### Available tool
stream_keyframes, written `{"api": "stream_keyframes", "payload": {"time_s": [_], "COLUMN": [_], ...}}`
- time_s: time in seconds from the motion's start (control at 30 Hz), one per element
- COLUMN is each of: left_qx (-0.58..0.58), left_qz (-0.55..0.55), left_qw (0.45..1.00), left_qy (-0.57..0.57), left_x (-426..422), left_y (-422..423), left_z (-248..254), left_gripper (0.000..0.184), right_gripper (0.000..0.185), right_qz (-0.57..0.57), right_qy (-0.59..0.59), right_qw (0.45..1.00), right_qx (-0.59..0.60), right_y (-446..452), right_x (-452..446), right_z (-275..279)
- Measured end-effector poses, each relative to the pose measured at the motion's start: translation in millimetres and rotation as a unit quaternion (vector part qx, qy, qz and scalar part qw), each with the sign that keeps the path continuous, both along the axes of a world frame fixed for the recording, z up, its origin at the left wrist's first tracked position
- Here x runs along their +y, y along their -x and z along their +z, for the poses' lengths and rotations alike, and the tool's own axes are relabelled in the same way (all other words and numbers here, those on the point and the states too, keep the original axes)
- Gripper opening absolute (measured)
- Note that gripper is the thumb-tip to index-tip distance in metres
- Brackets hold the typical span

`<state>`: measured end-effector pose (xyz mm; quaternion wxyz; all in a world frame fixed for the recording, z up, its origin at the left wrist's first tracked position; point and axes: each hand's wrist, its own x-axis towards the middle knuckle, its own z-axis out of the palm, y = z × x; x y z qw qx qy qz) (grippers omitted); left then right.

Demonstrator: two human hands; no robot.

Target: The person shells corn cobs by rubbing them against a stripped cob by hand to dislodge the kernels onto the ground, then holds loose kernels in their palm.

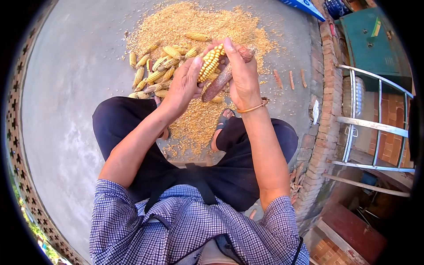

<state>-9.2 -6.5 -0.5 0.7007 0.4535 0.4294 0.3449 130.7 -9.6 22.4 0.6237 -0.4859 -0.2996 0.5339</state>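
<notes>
Between both hands is a yellow corn cob (211, 63) with its kernels on, tilted up to the right. My left hand (182, 85) is wrapped round its left side, thumb along the cob. My right hand (242, 75) grips a bare reddish-brown cob (216, 85) that lies slantwise against the yellow one, its thumb near the yellow cob's upper end. Below and left of the hands, a pile of corn cobs (155, 76) rests on the floor. Loose kernels (190, 20) spread widely behind the pile, and more kernels (192, 128) lie between my feet.
Several bare cob pieces (291, 80) lie on the grey floor (70, 88) to the right. A low brick edge (327, 110) runs down the right side, with a metal rail frame (373, 124) and a green cabinet (369, 44) beyond. My knees flank the kernels.
</notes>
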Motion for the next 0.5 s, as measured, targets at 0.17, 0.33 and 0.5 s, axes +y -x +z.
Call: {"api": "stream_keyframes", "payload": {"time_s": [0.17, 0.33, 0.5], "left_qx": [0.153, 0.091, 0.009], "left_qz": [0.038, 0.068, 0.011], "left_qw": [0.959, 0.960, 0.999], "left_qy": [-0.234, -0.254, -0.033], "left_x": [-4, -10, -15], "left_y": [-19, -33, -28], "left_z": [-13, -24, -1], "left_gripper": [0.047, 0.045, 0.048], "right_gripper": [0.026, 0.020, 0.015], "right_qz": [-0.074, -0.213, -0.202], "right_qy": [0.002, -0.057, -0.064], "right_qw": [0.996, 0.961, 0.969], "right_qx": [-0.054, -0.168, -0.129], "right_y": [19, 24, 22], "right_x": [-3, 6, 7], "right_z": [-3, -29, -29]}}
